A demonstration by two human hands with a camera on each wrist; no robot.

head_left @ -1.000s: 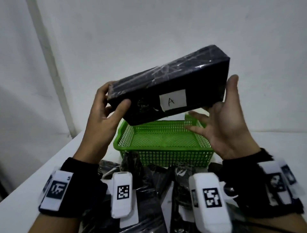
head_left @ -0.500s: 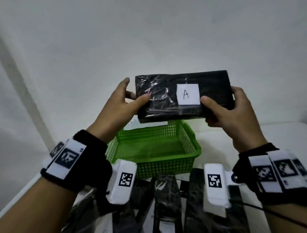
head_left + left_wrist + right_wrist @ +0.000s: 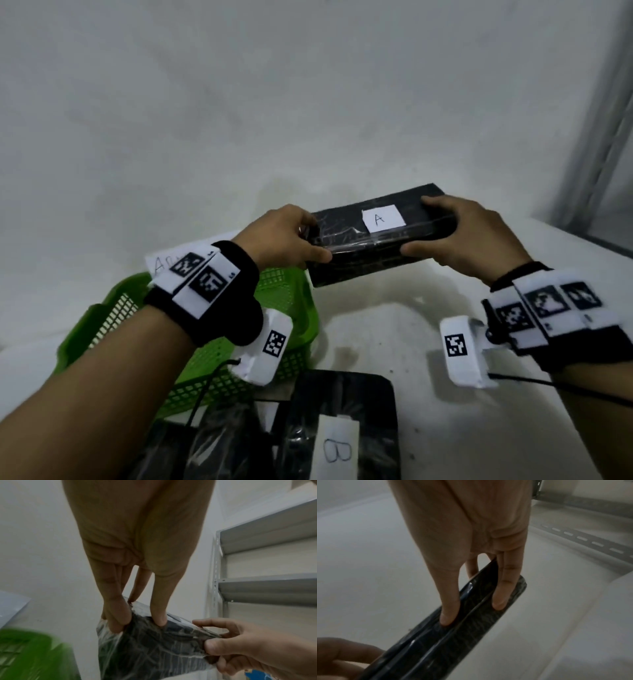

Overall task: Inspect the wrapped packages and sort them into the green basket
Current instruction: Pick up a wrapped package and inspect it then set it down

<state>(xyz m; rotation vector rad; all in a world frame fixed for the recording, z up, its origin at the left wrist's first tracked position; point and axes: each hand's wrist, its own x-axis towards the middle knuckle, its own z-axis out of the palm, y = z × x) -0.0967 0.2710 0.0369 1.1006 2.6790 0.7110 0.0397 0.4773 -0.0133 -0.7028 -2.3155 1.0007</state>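
Both hands held the black wrapped package (image 3: 373, 240) marked A, just to the right of the green basket (image 3: 205, 342) and above the tabletop (image 3: 394, 325). The left hand (image 3: 284, 236) and the right hand (image 3: 469, 236) had their fingers (image 3: 118, 620) curled around its ends. Inspection seemed finished; next, the package probably needed carrying left over the basket rim and lowering inside.
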